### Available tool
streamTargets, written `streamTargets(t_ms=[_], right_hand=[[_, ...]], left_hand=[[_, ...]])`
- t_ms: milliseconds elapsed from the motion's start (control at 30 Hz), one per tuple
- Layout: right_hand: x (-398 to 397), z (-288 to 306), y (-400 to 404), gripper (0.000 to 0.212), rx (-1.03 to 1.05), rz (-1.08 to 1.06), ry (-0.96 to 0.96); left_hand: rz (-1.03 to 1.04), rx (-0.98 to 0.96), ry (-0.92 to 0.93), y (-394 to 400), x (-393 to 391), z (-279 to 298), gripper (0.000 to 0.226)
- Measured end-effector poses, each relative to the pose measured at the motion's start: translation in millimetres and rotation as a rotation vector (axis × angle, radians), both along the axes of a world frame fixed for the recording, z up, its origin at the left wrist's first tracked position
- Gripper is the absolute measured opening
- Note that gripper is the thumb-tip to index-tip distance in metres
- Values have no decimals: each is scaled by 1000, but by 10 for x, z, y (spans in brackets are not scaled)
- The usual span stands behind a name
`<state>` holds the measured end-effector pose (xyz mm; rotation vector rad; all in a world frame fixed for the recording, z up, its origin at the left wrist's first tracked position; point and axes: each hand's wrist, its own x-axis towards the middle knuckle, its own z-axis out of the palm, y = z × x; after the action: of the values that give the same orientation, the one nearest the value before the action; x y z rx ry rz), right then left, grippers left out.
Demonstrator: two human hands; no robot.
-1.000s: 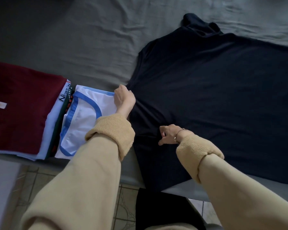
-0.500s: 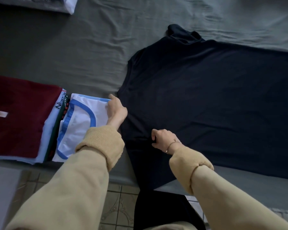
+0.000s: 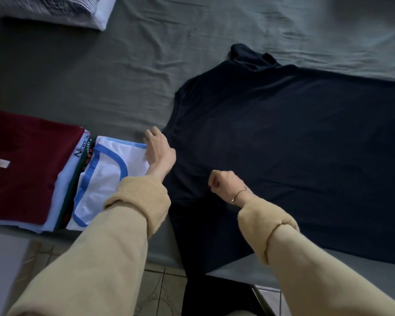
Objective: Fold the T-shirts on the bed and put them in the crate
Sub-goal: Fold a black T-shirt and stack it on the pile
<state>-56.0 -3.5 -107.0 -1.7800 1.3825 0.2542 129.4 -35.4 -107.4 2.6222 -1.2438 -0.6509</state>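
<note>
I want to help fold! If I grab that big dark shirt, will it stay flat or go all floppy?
Probably floppy: the dark shirt drapes limply over the bed edge. It likely bunches easily, since the right hand already gathers fabric. It looks thin, so probably light.

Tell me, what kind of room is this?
Most likely a bedroom. A wide bed covered in a grey sheet fills the view, a pillow lies at its far corner, and a dark T-shirt is spread out on it beside a stack of folded shirts.
</note>
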Motion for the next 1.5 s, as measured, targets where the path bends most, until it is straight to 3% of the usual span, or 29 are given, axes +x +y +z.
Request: streamTargets(t_ms=[200, 367, 500, 600, 667, 800, 867, 933, 1000, 1033, 1100, 1167, 1233, 1300, 1400, 1500], right_hand=[[-287, -69, -877, 18, -46, -117, -4], [-413, -98, -1780, 20, -148, -73, -4], [-458, -6, -2518, 27, -392, -49, 14], [-417, 76, -3150, 37, -569, -178, 77], [-382, 68, -3548, 47, -535, -273, 105], [-332, -84, -3966, 81, -207, -322, 99], [-288, -213, -4090, 73, -239, -249, 172], [-253, -321, -4218, 47, -229, -176, 202], [-260, -344, -4303, 29, -156, -236, 77], [-277, -332, -4330, 20, -119, -324, -42], [-318, -272, -4379, 9, -88, -500, -260], [-355, -232, -4430, 5, -120, -565, -300], [-358, -227, -4497, 10, -172, -554, -235], [-327, -187, -4552, 22, -194, -526, -188], [-304, -139, -4605, 42, -316, -355, -33], [-334, -144, -4609, 35, -411, -206, 21]], left_hand=[[-42, -45, 106, -642, 40, 70, 42], [-104, -66, 167, -1351, 30, -7, 38], [-260, -96, 212, -1880, 94, -54, 44], [-344, -46, 448, -2323, 85, -96, 49], [-407, 88, 551, -2587, 25, -124, 49], [-396, 320, 654, -2860, 38, -410, 65], [-333, 303, 723, -2876, 72, -447, 61], [-300, 315, 825, -2895, 94, -420, 39], [-282, 330, 929, -2912, 133, -459, 16], [-283, 343, 961, -2913, 149, -465, 19], [-279, 364, 990, -2908, 138, -504, 54], [-254, 332, 903, -2916, 103, -558, 80], [-259, 303, 832, -2911, 81, -555, 86], [-246, 302, 816, -2909, 101, -631, 82], [-195, 306, 813, -2887, 98, -658, 52], [-51, 343, 870, -2883, 116, -773, 62]])
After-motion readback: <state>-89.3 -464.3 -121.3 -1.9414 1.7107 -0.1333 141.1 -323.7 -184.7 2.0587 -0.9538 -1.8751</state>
